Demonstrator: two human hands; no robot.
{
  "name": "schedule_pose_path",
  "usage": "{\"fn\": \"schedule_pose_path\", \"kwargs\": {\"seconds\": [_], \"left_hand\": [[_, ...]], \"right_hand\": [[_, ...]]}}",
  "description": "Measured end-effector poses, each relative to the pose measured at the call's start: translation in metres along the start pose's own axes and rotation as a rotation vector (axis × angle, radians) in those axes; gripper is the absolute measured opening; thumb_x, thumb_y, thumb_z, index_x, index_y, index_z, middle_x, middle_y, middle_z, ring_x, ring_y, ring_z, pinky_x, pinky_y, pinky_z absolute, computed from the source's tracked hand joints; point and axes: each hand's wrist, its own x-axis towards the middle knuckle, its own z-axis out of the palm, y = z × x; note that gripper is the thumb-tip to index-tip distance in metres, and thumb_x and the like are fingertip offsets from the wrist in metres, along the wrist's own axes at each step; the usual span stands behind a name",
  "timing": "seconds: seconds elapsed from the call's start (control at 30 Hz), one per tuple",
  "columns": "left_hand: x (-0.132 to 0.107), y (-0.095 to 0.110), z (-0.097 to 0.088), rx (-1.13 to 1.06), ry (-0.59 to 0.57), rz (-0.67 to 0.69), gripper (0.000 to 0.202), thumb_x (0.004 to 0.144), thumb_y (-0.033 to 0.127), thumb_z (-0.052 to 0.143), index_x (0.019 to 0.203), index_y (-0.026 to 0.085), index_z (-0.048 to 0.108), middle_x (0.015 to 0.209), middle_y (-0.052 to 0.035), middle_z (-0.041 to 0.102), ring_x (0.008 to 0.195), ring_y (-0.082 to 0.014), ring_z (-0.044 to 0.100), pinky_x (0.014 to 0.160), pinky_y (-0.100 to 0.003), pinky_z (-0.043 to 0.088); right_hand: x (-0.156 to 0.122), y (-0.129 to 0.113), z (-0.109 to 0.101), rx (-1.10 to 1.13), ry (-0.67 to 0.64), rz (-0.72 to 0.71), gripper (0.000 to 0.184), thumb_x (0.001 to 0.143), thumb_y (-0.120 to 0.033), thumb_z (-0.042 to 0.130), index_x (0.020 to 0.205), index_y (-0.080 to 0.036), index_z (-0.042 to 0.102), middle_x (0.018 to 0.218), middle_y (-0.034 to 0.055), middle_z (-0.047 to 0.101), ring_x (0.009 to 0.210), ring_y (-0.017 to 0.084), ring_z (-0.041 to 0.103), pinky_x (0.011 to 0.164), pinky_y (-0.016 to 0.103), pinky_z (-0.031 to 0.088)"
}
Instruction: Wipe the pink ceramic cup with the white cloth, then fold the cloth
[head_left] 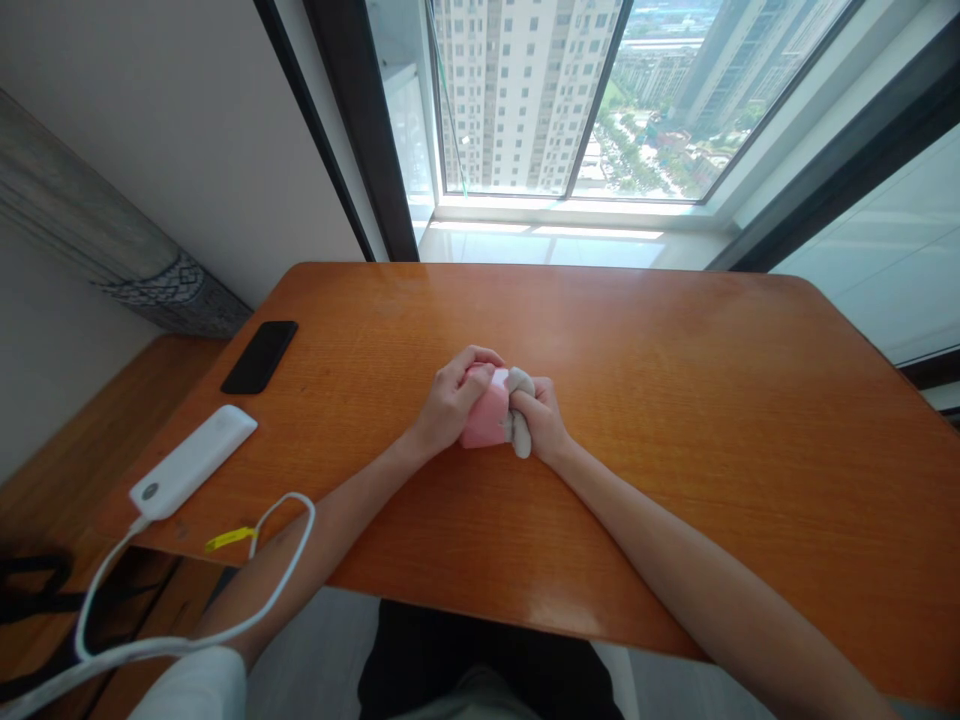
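My white sleeve (pixel 191 685) by the wooden desk's (pixel 675 400) near edge; both hands meet mid-desk.
My left hand (pixel 450 402) curls around a pink block (pixel 486 412), steadying it, while my right hand (pixel 536 420) clenches grey cloth (pixel 519 440) against its side.

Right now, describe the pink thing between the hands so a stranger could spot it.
On the orange wooden desk, look mid-desk. The left hand grips the pink block, and the right hand presses a grey cloth to its side. The block is the only pink thing there.
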Motion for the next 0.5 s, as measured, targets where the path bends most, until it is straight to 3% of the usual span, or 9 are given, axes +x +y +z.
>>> {"fn": "schedule_pose_path", "kwargs": {"seconds": [0.07,0.17,0.3,0.43,0.5], "left_hand": [[0.002,0.0,0.001,-0.121,0.001,-0.144,0.034,0.103,0.052,0.06,0.104,0.021,0.073,0.098,-0.0033,0.072,0.089,-0.0211,0.064,0.084,-0.035,0.053],[0.0,-0.003,0.002,-0.172,0.04,-0.133,0.037,0.104,0.054,0.058,0.107,0.021,0.075,0.108,-0.005,0.075,0.099,-0.0232,0.067,0.094,-0.037,0.055],[-0.008,-0.012,-0.002,-0.066,0.107,0.223,0.042,0.113,0.055,0.045,0.124,0.025,0.073,0.138,-0.0099,0.073,0.135,-0.0292,0.064,0.118,-0.047,0.051],[-0.009,-0.028,-0.015,0.252,0.004,0.705,0.043,0.111,0.055,0.052,0.138,0.025,0.066,0.148,-0.0157,0.065,0.138,-0.0327,0.063,0.119,-0.054,0.053],[-0.008,-0.033,-0.019,0.36,-0.077,0.815,0.045,0.109,0.05,0.056,0.146,0.025,0.061,0.149,-0.0173,0.064,0.137,-0.0339,0.064,0.116,-0.056,0.055]], "right_hand": [[-0.002,0.0,0.001,-0.008,-0.019,0.001,0.021,0.07,-0.03,0.065,0.051,-0.023,0.063,0.043,-0.0022,0.06,0.036,0.012,0.048,0.038,0.023,0.035],[-0.002,-0.001,0.002,-0.013,-0.031,0.004,0.02,0.07,-0.03,0.065,0.052,-0.022,0.064,0.044,-0.0019,0.061,0.036,0.012,0.05,0.038,0.022,0.036],[0.0,-0.001,0.001,-0.011,-0.018,0.008,0.021,0.071,-0.031,0.064,0.052,-0.023,0.062,0.044,-0.0027,0.06,0.037,0.011,0.048,0.038,0.022,0.034],[0.004,0.0,-0.001,-0.002,0.011,0.008,0.024,0.071,-0.031,0.063,0.05,-0.024,0.055,0.042,-0.0043,0.055,0.037,0.009,0.042,0.039,0.022,0.033],[0.005,0.0,-0.002,-0.002,0.026,0.002,0.025,0.069,-0.032,0.063,0.049,-0.025,0.051,0.041,-0.0049,0.052,0.037,0.009,0.04,0.039,0.022,0.031]]}}
